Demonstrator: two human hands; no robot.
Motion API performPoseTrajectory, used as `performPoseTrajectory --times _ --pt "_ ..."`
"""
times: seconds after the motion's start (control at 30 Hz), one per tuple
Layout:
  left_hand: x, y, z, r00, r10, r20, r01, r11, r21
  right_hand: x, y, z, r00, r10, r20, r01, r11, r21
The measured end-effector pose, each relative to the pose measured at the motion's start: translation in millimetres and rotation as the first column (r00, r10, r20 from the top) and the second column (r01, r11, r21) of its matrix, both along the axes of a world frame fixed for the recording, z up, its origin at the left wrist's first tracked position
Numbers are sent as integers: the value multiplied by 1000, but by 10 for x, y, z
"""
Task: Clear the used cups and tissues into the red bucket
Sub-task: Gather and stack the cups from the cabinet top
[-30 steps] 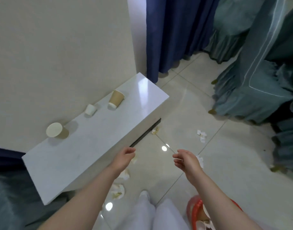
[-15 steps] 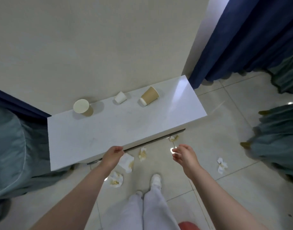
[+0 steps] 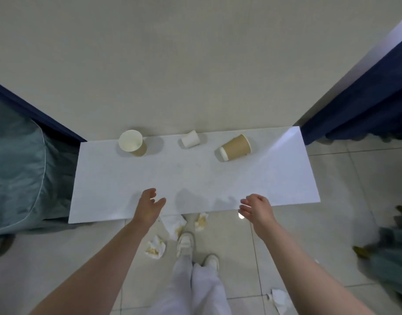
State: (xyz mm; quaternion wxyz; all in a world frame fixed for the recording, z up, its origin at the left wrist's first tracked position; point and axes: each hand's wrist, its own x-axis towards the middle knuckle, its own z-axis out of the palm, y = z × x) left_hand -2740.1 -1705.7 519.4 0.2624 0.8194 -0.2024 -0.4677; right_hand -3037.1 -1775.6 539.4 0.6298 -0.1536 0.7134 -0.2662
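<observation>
- Head view: left hand [image 3: 148,206] over the counter [image 3: 195,178] near edge, grip loose, fingers relaxed, holding nothing.
- Right hand [image 3: 255,209] at the counter's near edge, fingers loosely curled, empty.
- Upright brown cup [image 3: 133,143] at 12 o'clock from left hand, well apart, by the wall.
- Small white cup [image 3: 190,139] on its side, between the other two.
- Tipped brown cup [image 3: 236,147] at 11 o'clock from right hand, well apart.
- Stained tissues [image 3: 173,222] on the floor between the hands, more [image 3: 155,246] at 6 o'clock of left hand.
</observation>
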Motion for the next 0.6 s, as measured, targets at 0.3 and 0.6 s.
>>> performPoseTrajectory --times 0.3,0.6 --pt "768 -835 -522 956 280 -82 -283 959 -27 443 -857 -525 998 -25 52 22 998 50" --pt "1212 -1292 -837 953 299 53 -272 918 -289 808 -1444 -958 992 -129 16 127 989 73"
